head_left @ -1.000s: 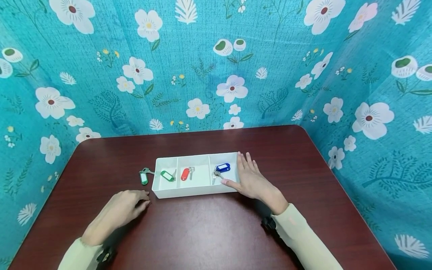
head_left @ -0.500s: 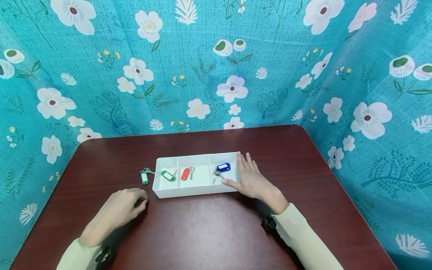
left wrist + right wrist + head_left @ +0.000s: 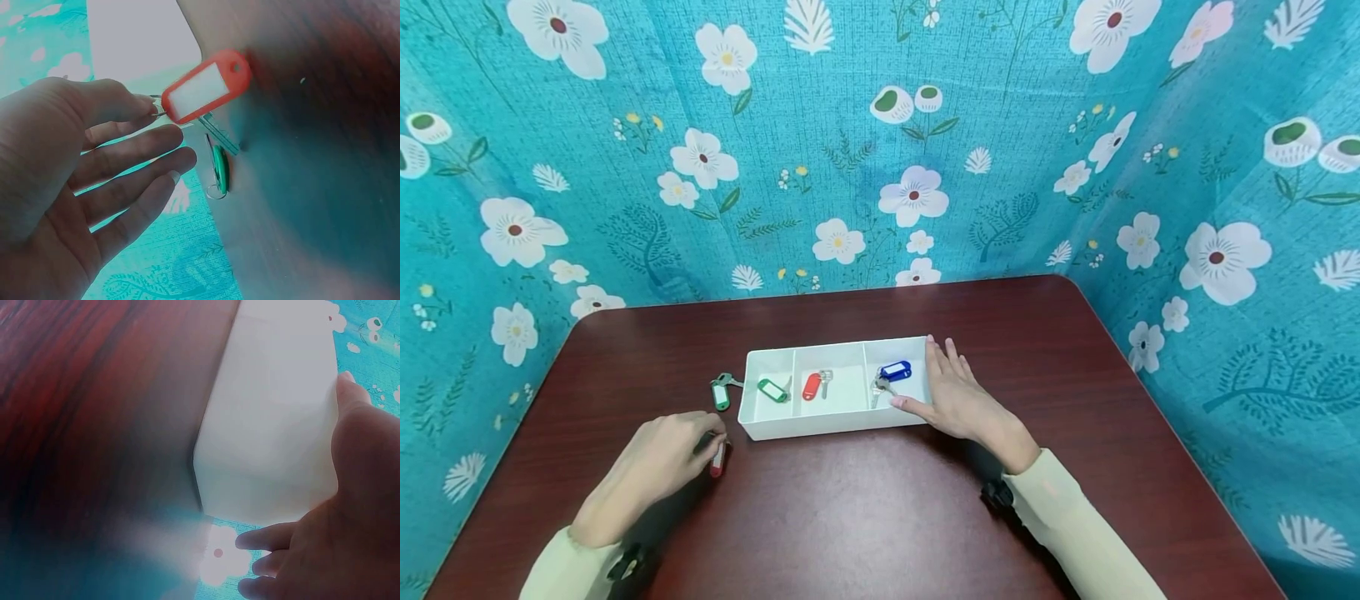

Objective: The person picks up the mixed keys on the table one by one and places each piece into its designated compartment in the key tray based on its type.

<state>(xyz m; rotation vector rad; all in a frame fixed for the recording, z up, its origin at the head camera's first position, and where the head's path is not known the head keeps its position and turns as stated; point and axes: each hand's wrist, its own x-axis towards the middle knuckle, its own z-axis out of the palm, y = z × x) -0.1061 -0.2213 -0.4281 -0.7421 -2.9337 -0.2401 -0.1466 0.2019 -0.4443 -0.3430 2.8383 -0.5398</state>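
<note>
My left hand [image 3: 658, 462] is over the table, left of and nearer than the white tray [image 3: 842, 426]. Between thumb and index finger it pinches the metal ring of a red key tag [image 3: 203, 90]; a key [image 3: 219, 135] hangs beside the tag. My right hand [image 3: 964, 407] rests with spread, straight fingers on the tray's right end, thumb along the near rim. Inside the tray lie a green key tag [image 3: 772, 391] in the left compartment, a red-tagged key [image 3: 812, 387] in the middle one, and blue-tagged keys [image 3: 895, 372] in the right one.
Another green key tag [image 3: 721, 396] with a key lies on the dark red table [image 3: 850, 517], just left of the tray. A blue flowered cloth [image 3: 850, 192] hangs behind and along both sides of the table.
My left hand has drawn slightly back to the left, and the red key tag now shows below its fingers. The right hand and the tray have stayed put.
</note>
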